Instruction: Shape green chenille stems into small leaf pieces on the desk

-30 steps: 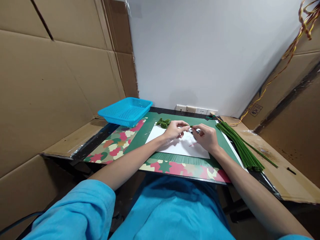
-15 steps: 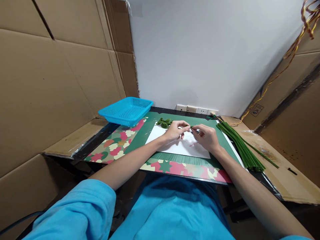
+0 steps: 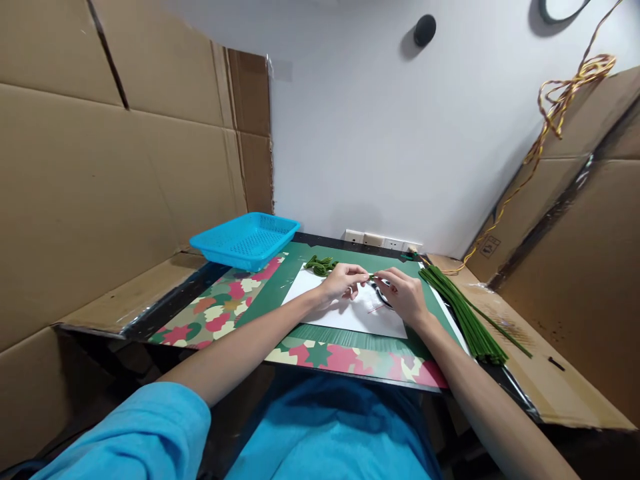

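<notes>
Over a white sheet of paper point(image 3: 360, 325), my left hand point(image 3: 343, 281) and my right hand point(image 3: 404, 295) meet fingertip to fingertip. Both are pinched on a short green pipe cleaner point(image 3: 371, 277) that shows between them. Much of it is hidden by the fingers. Beneath my right hand lies a dark, curved object point(image 3: 382, 294), partly covered, and a thin red line shows on the paper beside it. A small pile of bent green pipe cleaners point(image 3: 321, 266) rests at the paper's far left corner, just beyond my left hand.
To the right lies a bundle of long straight green pipe cleaners point(image 3: 467, 317), one strand apart. A blue plastic basket point(image 3: 245, 241) stands at the back left. Power sockets point(image 3: 374, 240) line the wall's foot. Cardboard walls flank both sides, with yellow twisted wire point(image 3: 555, 110) hanging at right.
My view has tilted up and shifted slightly, so the table sits lower in the picture. Both hands keep their pinch on the green piece, with only slight finger movement.
</notes>
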`<state>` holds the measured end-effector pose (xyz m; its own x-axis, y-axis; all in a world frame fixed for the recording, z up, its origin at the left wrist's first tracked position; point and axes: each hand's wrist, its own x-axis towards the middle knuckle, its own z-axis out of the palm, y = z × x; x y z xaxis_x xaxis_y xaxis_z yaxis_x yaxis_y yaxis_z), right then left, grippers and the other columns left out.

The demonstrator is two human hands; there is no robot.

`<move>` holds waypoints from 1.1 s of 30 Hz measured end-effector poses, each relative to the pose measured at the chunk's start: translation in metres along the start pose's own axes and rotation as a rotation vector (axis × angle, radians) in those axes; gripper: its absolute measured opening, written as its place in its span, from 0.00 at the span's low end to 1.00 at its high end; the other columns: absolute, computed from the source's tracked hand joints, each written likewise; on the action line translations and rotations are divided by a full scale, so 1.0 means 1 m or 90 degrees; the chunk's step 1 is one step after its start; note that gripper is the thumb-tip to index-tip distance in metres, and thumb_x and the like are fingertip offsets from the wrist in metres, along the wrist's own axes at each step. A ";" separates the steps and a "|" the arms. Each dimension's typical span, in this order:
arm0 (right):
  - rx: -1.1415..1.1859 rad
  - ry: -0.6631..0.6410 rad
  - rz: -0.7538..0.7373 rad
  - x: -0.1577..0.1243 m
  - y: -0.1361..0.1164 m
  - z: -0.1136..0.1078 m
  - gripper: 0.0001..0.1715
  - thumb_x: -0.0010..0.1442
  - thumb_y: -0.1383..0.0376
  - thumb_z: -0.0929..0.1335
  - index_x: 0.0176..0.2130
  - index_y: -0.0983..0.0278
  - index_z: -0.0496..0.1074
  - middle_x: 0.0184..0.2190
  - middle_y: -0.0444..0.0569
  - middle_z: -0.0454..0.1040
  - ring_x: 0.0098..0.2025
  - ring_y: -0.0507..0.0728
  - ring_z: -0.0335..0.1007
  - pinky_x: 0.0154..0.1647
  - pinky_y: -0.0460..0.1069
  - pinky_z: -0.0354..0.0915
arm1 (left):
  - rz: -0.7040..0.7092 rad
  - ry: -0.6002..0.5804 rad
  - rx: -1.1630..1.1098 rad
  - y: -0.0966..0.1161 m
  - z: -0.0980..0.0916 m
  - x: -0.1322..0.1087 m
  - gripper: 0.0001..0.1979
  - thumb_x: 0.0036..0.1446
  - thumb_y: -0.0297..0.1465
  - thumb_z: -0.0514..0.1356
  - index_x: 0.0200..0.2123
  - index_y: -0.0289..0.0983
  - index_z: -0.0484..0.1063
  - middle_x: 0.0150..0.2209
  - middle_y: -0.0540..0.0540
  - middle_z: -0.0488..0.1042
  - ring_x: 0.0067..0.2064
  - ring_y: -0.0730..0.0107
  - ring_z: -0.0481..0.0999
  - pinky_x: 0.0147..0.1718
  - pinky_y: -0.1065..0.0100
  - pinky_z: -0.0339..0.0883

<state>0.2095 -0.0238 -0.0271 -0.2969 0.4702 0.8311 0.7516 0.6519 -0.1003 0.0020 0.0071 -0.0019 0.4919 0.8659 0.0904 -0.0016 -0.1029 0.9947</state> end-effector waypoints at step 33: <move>-0.076 -0.074 -0.086 0.000 0.003 -0.007 0.10 0.71 0.64 0.66 0.41 0.60 0.78 0.35 0.47 0.81 0.28 0.50 0.72 0.27 0.47 0.55 | -0.077 -0.062 -0.006 0.004 0.004 -0.002 0.16 0.55 0.41 0.71 0.35 0.36 0.73 0.22 0.54 0.67 0.19 0.77 0.68 0.16 0.75 0.46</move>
<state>0.2163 -0.0262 -0.0234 -0.4608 0.4526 0.7634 0.7624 0.6423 0.0794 0.0049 0.0033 0.0016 0.5707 0.8204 -0.0355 0.0552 0.0048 0.9985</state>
